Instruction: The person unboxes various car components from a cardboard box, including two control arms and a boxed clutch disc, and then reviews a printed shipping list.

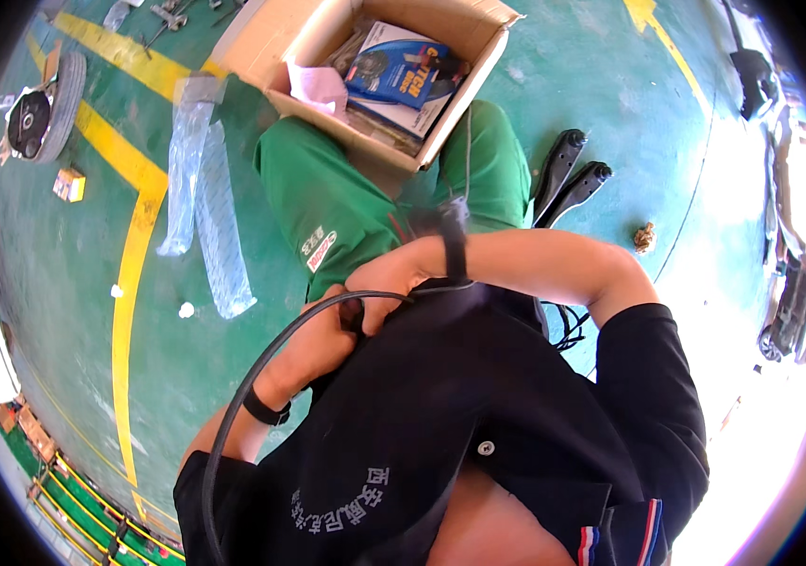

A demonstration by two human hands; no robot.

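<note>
My left hand [321,339] and my right hand [396,279] meet at my left waist, by the hem of the dark shirt [431,368]. My left fingers curl around a small dark object [352,315], mostly hidden between the hands. Bent fingers of my right hand press against its other side; their grip is partly hidden. A black cable [261,375] arcs over both hands and runs down past my left upper arm. Beyond my knees in green trousers [325,187], an opened cardboard box [388,145] holds a blue-and-white printed parts box [399,67] and pink paper [318,88].
Two black suspension arms [558,177] lie on the green floor at right, near crumpled brown material [645,238]. To the left are clear plastic sleeves [222,226], a small yellow box [69,185] and a tyre [70,106]. Yellow railings [84,516] stand at lower left.
</note>
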